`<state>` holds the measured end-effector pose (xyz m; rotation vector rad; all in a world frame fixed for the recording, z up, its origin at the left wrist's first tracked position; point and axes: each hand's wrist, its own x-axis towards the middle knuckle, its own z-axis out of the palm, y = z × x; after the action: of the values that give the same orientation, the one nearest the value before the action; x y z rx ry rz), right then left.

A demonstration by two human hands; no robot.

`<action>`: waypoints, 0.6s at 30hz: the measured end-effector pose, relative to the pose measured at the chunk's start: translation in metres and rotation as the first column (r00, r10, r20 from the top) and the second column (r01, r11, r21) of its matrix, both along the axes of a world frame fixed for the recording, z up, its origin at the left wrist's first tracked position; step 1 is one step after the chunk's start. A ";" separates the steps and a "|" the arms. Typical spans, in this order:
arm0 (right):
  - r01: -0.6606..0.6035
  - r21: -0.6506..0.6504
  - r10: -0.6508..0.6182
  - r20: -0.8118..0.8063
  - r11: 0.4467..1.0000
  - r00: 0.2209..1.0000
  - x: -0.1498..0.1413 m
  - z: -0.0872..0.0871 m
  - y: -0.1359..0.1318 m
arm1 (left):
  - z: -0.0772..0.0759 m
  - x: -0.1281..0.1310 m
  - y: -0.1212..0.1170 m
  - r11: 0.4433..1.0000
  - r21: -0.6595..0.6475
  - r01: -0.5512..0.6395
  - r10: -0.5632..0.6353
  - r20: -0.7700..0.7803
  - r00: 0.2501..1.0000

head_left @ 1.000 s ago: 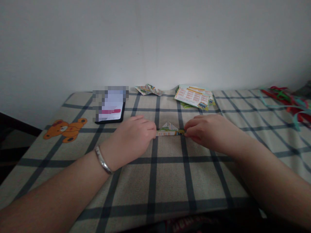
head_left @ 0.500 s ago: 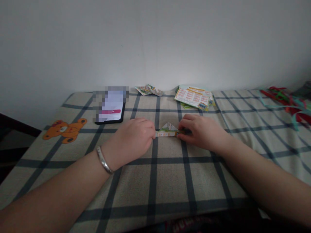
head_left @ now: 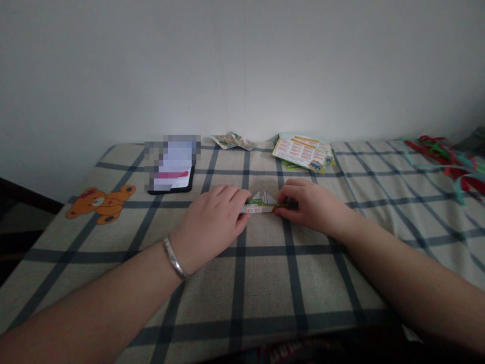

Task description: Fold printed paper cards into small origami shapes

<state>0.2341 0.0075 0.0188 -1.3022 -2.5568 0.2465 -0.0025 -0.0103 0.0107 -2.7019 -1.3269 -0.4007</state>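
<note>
Left hand (head_left: pixel 217 217) has shifted inward along the folded paper (head_left: pixel 262 204) since half a second ago; the right hand (head_left: pixel 310 206) has barely moved.

Both grips are narrow: the left pinches the paper's left end between thumb and fingers, the right pinches its right end. Between them the paper shows a pointed peak above a straight printed band, low over the checked cloth (head_left: pixel 261 283) on the surface; whether it touches, I cannot tell. Beyond the hands, near the wall (head_left: pixel 242 65), are a phone (head_left: pixel 176 164), another folded piece (head_left: pixel 232 141) and overlapping printed sheets (head_left: pixel 301 152). Ribbons (head_left: pixel 441 147) lie far right.
</note>
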 end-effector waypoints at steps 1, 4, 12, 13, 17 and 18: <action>-0.006 -0.001 0.006 -0.015 1.000 1.000 0.000 -0.001 0.000 | -0.001 0.001 0.000 1.000 -0.011 -0.010 0.011 0.010 1.000; -0.025 0.000 0.025 -0.057 1.000 0.998 0.000 -0.003 0.000 | -0.005 0.001 0.002 0.999 -0.048 -0.017 0.019 0.051 0.999; -0.069 0.075 0.081 -0.165 0.995 0.983 -0.010 -0.010 -0.002 | -0.008 -0.002 0.010 0.995 -0.083 0.051 -0.033 0.207 0.978; -0.078 0.085 0.091 -0.170 0.993 0.981 -0.011 -0.010 -0.002 | -0.007 -0.002 0.010 0.995 -0.083 0.061 -0.043 0.200 0.979; -0.101 0.101 0.119 -0.183 0.990 0.976 -0.011 -0.011 -0.002 | -0.005 0.000 0.009 0.993 -0.042 0.110 -0.099 0.204 0.974; -0.111 0.101 0.129 -0.184 0.989 0.974 -0.012 -0.011 -0.002 | -0.005 0.000 0.009 0.991 -0.030 0.127 -0.117 0.216 0.969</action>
<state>0.2225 0.0057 0.0079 -1.0402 -2.4565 0.2626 -0.0028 -0.0017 0.0057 -2.8539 -1.2327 -0.7016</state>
